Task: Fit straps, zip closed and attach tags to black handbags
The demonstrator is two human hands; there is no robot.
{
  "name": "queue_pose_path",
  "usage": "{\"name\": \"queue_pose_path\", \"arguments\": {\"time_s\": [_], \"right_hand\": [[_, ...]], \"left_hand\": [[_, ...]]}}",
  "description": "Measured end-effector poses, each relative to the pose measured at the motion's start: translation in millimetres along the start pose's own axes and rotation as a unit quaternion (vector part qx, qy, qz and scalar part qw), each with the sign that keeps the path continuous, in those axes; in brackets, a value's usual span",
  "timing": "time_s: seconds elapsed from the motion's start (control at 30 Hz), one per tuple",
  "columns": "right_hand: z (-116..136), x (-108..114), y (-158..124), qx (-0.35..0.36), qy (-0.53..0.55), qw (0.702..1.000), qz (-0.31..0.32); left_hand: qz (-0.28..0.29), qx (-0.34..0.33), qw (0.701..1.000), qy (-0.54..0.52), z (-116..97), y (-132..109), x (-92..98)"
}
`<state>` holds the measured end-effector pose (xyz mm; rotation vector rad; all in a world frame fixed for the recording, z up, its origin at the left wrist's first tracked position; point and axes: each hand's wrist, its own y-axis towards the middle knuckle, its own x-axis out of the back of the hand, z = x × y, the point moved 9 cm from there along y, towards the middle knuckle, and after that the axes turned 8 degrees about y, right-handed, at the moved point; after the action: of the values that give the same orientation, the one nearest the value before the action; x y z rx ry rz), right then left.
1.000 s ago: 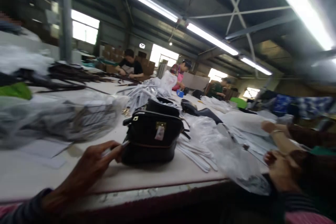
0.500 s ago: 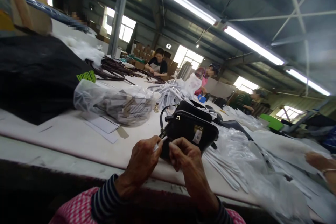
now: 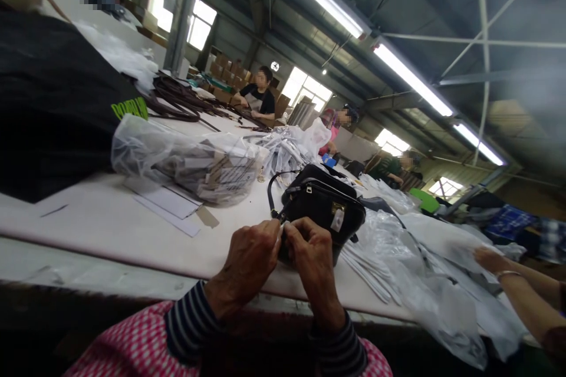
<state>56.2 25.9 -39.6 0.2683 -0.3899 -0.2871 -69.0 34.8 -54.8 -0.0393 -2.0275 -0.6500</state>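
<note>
A black handbag point(image 3: 309, 206) with a gold-coloured lock, partly covered by a white wrap, stands tilted on the table. Its thin black strap point(image 3: 270, 188) loops out at the left side. My left hand point(image 3: 250, 259) is closed, pinching a small white strip point(image 3: 284, 226) beside the strap's lower end. Against the bag's front left corner, my right hand point(image 3: 312, 253) is also closed, its thumb and fingertips on that strip. Fingers hide most of the strip and the strap end.
Left of the bag lie a clear plastic bag of pieces point(image 3: 190, 159), white cards point(image 3: 170, 203) and a large black bag point(image 3: 48, 112). White strips point(image 3: 371, 274) and crumpled plastic point(image 3: 398, 247) lie to the right. A co-worker's hand point(image 3: 490, 259) touches plastic at far right; other people work behind.
My hands have come together at the white strip, which showed more plainly before. The camera view has shifted a little, and more of the co-worker's arm shows at right.
</note>
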Motion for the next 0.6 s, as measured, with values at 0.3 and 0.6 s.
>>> {"name": "queue_pose_path", "arguments": {"time_s": [0.3, 0.6], "right_hand": [[2.2, -1.2, 2.4, -0.038, 0.042, 0.998, 0.024], [-3.9, 2.7, -6.8, -0.010, 0.083, 0.995, -0.061]], "left_hand": [[-0.045, -0.108, 0.989, 0.090, -9.6, 0.7, 0.3], [-0.077, -0.162, 0.976, 0.122, -14.9, -2.3, 4.4]]}}
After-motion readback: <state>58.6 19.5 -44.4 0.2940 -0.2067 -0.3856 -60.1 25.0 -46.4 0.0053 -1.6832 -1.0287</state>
